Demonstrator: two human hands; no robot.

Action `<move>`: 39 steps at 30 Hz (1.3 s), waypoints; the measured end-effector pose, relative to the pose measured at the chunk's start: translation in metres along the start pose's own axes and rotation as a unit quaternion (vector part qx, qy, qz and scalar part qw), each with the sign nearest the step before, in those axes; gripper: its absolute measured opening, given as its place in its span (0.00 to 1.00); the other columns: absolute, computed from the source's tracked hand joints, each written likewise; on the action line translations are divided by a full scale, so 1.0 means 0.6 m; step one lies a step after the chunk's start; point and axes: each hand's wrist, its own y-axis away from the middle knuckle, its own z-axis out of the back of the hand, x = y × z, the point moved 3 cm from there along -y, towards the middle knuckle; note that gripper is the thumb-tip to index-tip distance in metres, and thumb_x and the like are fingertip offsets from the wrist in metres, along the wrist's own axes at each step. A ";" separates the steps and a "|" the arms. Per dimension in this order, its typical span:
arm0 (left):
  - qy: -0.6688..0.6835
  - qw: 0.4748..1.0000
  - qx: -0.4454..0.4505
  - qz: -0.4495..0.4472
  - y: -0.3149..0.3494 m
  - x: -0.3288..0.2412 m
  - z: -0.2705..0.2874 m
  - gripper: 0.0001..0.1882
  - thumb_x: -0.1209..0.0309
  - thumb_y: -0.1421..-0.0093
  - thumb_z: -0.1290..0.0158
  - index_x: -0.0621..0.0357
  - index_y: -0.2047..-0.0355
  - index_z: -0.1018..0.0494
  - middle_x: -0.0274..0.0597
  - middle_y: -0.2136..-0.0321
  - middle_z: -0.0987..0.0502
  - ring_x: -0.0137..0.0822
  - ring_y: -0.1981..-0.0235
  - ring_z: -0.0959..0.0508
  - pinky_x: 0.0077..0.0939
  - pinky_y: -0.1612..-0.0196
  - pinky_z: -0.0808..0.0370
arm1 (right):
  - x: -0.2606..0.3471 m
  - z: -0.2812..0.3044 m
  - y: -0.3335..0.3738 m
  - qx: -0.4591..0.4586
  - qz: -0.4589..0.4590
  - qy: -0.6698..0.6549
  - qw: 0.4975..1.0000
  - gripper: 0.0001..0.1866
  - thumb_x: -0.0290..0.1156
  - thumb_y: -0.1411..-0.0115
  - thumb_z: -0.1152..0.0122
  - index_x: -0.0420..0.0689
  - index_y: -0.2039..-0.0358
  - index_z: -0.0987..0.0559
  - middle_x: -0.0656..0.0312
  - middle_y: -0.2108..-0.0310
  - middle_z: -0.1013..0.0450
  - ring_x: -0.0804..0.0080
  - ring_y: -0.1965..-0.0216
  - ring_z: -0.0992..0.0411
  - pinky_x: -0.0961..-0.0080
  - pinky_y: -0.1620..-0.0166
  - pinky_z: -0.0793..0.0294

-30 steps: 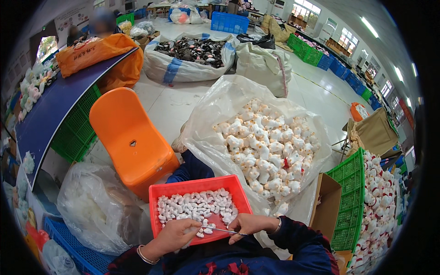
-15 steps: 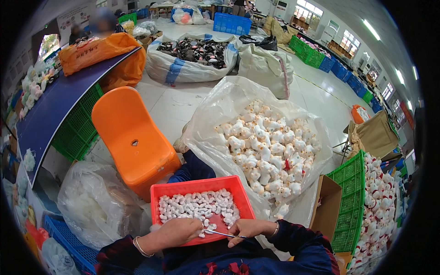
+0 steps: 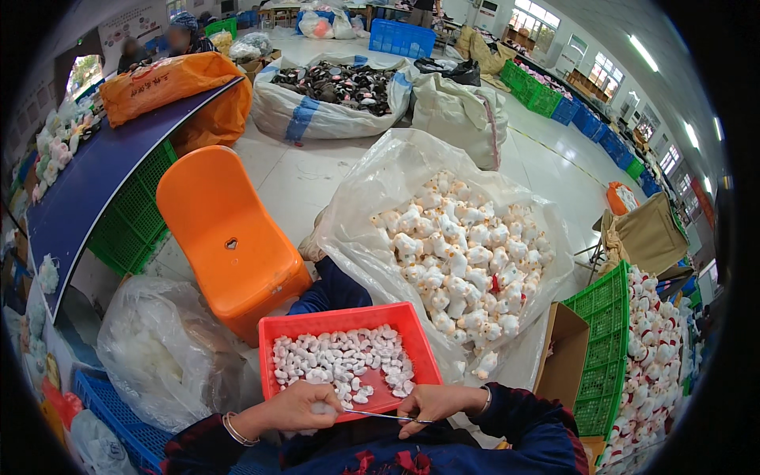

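On my lap rests a red plastic tray [image 3: 431,348] with many small white stuffed pieces [image 3: 332,352] in it. Over its near edge, my left hand [image 3: 294,406] pinches a small white fluffy piece [image 3: 321,408], partly hidden by the fingers. My right hand [image 3: 427,405] is closed round a thin, shiny metal tool [image 3: 372,414], whose tip points left and meets the fingers of my left hand. Whether the tool is forceps or a plain rod cannot be made out.
Beyond the tray lies a large clear plastic bag [image 3: 356,190] of white plush toys [image 3: 467,261]. An orange chair [image 3: 229,237] stands left of it, above a clear bag of fluff [image 3: 158,340]. At right are a cardboard box [image 3: 564,356] and a green crate [image 3: 598,356].
My left hand has shifted slightly left and down, and the white piece at its fingertips shows more. My right hand and the tool have dropped slightly toward me.
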 end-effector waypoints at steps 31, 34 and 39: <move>-0.030 0.996 -0.028 -0.084 -0.025 -0.013 -0.022 0.17 0.70 0.40 0.45 0.62 0.51 0.20 0.53 0.59 0.16 0.39 0.56 0.16 0.29 0.51 0.22 | 0.035 0.035 0.031 -0.075 -0.042 0.182 0.979 0.24 0.50 0.43 0.26 0.38 0.71 0.19 0.62 0.82 0.28 0.78 0.78 0.33 0.75 0.72 0.33; -0.003 0.998 -0.025 -0.061 -0.014 -0.009 -0.018 0.17 0.70 0.41 0.45 0.63 0.52 0.19 0.52 0.60 0.16 0.39 0.58 0.16 0.29 0.52 0.22 | 0.045 0.034 0.031 -0.064 -0.042 0.177 0.981 0.23 0.49 0.43 0.26 0.38 0.72 0.19 0.64 0.83 0.28 0.79 0.78 0.33 0.76 0.72 0.33; 0.023 0.991 -0.124 0.042 0.001 0.036 -0.001 0.15 0.70 0.39 0.44 0.60 0.53 0.19 0.43 0.66 0.17 0.32 0.64 0.18 0.27 0.55 0.23 | 0.030 0.032 0.042 -0.094 -0.057 0.164 0.980 0.23 0.50 0.44 0.26 0.39 0.73 0.19 0.64 0.83 0.30 0.79 0.78 0.35 0.75 0.72 0.34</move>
